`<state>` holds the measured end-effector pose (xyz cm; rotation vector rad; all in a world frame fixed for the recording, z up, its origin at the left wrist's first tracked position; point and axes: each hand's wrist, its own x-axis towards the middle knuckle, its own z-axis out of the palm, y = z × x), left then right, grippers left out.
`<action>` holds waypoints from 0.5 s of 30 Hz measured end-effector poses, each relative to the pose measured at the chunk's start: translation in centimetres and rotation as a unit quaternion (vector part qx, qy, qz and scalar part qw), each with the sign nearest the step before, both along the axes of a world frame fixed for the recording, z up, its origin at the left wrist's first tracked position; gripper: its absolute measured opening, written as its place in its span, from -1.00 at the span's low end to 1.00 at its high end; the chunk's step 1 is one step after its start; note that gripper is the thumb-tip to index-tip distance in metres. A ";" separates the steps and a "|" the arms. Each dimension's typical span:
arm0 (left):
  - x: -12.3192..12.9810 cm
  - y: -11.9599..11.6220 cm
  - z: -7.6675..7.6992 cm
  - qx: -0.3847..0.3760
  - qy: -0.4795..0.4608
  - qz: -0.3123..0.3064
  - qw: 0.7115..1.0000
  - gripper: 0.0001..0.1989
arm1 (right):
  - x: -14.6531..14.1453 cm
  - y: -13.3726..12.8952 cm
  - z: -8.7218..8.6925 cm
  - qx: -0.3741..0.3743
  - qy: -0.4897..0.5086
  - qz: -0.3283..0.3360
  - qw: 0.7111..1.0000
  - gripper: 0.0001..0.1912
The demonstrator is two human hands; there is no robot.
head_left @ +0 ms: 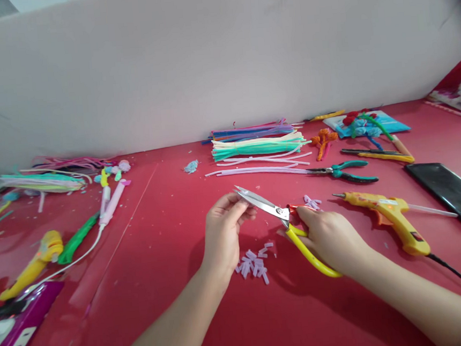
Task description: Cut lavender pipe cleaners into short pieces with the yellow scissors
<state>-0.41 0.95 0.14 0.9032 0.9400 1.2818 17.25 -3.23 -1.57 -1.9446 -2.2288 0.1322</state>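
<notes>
My right hand (pixel 330 234) is closed round the yellow handles of the scissors (pixel 263 205), whose blades point left and slightly up. The blade tips reach the fingers of my left hand (pixel 227 224). Those fingers are pinched together at the tips; whatever they hold is too small to make out. Below the blades lies a loose pile of short lilac pieces (pixel 254 265) on the red table. A smaller group of lilac pieces (pixel 311 202) sits just beyond my right hand.
Behind are pipe cleaner bundles (pixel 256 146), lilac strands (pixel 258 170) and teal pliers (pixel 353 172). To the right lie a yellow glue gun (pixel 391 215) and a black phone (pixel 452 194). Another yellow glue gun (pixel 40 259) and a purple case (pixel 29 320) are at the left.
</notes>
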 end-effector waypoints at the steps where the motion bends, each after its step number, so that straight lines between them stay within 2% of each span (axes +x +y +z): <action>1: 0.0 0.0 0.0 0.001 -0.001 0.000 1.000 -0.91 | 0.0 0.0 0.0 0.000 0.002 0.000 1.000 -0.64; 9: 0.1 0.0 0.2 -0.007 0.008 0.008 1.000 -0.91 | 0.4 0.1 -0.1 0.015 -0.007 -0.011 1.000 -0.64; 15: 0.0 0.0 0.1 -0.012 -0.002 -0.010 1.000 -0.85 | 0.4 0.3 0.3 -0.008 -0.001 -0.029 1.000 -0.65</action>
